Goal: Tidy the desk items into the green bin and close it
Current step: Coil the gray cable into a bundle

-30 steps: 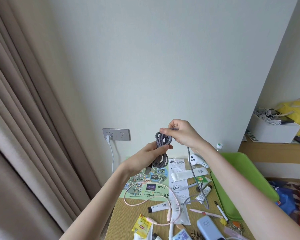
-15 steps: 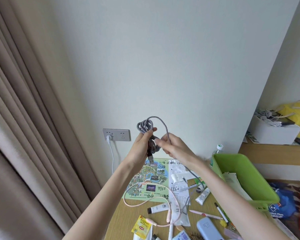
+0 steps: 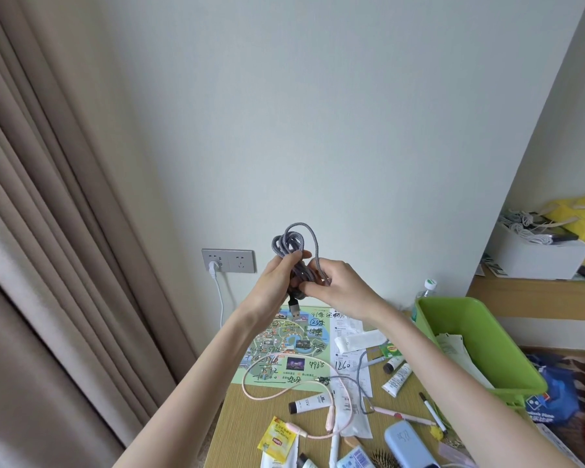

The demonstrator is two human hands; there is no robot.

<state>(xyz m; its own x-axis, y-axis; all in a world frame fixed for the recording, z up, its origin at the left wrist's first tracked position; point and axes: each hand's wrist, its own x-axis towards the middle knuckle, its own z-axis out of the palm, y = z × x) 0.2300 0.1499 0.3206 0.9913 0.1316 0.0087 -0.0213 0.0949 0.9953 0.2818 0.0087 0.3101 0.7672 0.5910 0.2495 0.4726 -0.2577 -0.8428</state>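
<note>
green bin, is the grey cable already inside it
No, the grey cable is held coiled in the left hand and right hand above the desk, away from the green bin.

Home bedroom or study corner, beige curtain (image 3: 48, 231), wall socket (image 3: 228, 260), cluttered wooden desk (image 3: 237, 423)

Both hands are raised above the worktop's (image 3: 240, 430) far edge, holding a coiled grey braided cable (image 3: 294, 239). The left hand (image 3: 277, 278) grips the bundle, with loops standing above its fingers and a USB plug (image 3: 295, 312) hanging below. The right hand (image 3: 338, 288) pinches a strand at the bundle's side. A green bin (image 3: 507, 369) with papers (image 3: 453, 349) inside stands open at the worktop's right edge. A pink cable (image 3: 267, 395) loops across the middle, beside a white tube (image 3: 309, 402).
</note>
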